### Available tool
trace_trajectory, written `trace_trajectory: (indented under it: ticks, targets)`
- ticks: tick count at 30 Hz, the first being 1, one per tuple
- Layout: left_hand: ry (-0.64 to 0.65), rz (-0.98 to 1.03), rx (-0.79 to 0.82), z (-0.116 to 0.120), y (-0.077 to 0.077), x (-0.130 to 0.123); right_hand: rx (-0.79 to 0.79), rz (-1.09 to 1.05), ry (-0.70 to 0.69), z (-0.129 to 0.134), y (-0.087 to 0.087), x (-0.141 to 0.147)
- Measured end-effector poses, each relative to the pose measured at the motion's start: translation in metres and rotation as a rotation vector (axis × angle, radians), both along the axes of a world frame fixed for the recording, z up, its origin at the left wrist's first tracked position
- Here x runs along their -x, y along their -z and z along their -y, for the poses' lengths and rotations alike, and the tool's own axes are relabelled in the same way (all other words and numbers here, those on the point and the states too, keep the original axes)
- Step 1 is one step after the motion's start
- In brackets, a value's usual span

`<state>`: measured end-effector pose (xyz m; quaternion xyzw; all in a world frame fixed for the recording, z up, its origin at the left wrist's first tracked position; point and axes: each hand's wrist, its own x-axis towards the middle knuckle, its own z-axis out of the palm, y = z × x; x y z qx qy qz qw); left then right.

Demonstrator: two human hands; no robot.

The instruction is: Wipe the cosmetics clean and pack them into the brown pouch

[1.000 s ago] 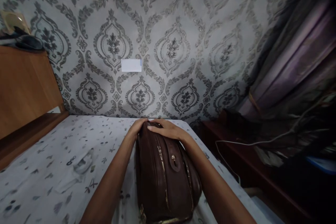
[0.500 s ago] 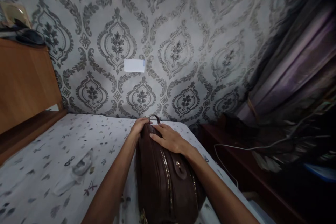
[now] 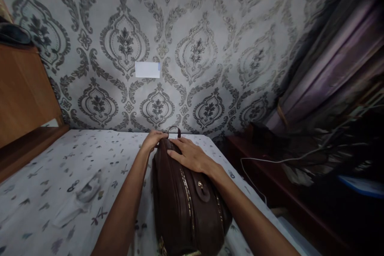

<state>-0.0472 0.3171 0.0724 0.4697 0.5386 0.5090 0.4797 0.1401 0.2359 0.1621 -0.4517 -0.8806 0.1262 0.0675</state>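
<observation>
A dark brown leather bag [image 3: 172, 200] with gold zips, a gold clasp on a tab and a thin loop handle [image 3: 179, 132] lies on the patterned white sheet. My left hand [image 3: 153, 140] is at the far left end of the bag beside the loop, fingers closed over the edge there; its fingertips are partly hidden. Across the far part of the bag's upper face rests my right hand [image 3: 192, 156], laid flat with its thumb apart from the fingers.
The bed sheet [image 3: 39, 196] has a crumpled pale patch [image 3: 81, 200] at left. A wooden cabinet [image 3: 24, 92] stands on the left, and patterned wallpaper rises behind. On the right are a purple curtain [image 3: 330, 68], a dark red ledge [image 3: 249, 152] and a white cable [image 3: 279, 162].
The view has shifted slightly, so the wall and cabinet sit further left in the frame. Both hands keep nearly the same places on the bag.
</observation>
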Motion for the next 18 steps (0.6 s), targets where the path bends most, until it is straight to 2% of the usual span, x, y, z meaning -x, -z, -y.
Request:
trace_trajectory:
  ticks: [12, 18]
  targets:
    - [-0.156, -0.296, -0.174, -0.0078, -0.0005, 0.0029, 0.033, 0.02, 0.021, 0.0017, -0.0032, 0.0025]
    - [-0.205, -0.364, -0.221, -0.0068, -0.0008, -0.0003, 0.017, 0.025, 0.014, 0.0006, -0.0007, 0.0023]
